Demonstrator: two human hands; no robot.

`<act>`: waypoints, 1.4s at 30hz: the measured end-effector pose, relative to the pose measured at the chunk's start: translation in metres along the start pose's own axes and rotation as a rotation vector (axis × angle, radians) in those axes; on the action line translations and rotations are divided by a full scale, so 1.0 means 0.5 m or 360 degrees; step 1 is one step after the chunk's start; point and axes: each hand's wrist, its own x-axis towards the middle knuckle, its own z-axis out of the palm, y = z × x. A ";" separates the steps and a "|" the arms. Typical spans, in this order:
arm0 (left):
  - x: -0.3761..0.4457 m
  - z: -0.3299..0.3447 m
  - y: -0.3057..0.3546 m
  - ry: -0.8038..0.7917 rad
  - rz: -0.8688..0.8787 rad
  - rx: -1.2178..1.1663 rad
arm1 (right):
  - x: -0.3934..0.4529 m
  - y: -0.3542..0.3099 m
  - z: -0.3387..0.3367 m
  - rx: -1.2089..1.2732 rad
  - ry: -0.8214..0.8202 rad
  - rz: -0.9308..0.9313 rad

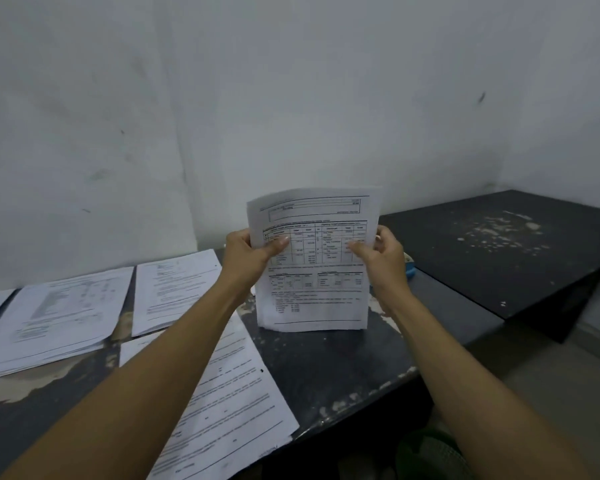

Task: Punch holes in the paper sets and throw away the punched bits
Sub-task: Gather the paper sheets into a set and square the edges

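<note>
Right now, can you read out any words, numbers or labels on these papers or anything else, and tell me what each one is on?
No text here can be read.
Held sheets, gripped by the left hand and right hand: printed tables, blurred.
Near set: lines of print, too small.
Middle set: too blurred.
Left stack: too blurred.
Blue object behind the right hand: no label visible.

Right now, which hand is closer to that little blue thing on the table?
Right. The right hand grips the upright paper set's right edge, just beside the blue thing, which peeks out behind its wrist. The left hand grips the set's left edge, across the papers from it.
</note>
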 end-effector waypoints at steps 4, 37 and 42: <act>0.017 0.008 0.000 -0.0061 0.0029 0.0063 | 0.000 0.001 -0.003 -0.0047 0.0073 -0.0172; 0.046 -0.001 0.074 -0.0162 0.0288 0.0047 | -0.007 -0.071 0.032 0.0106 0.0113 -0.0390; 0.048 0.004 0.072 -0.0120 0.0299 0.0050 | -0.007 -0.059 0.018 0.0187 0.0146 -0.0348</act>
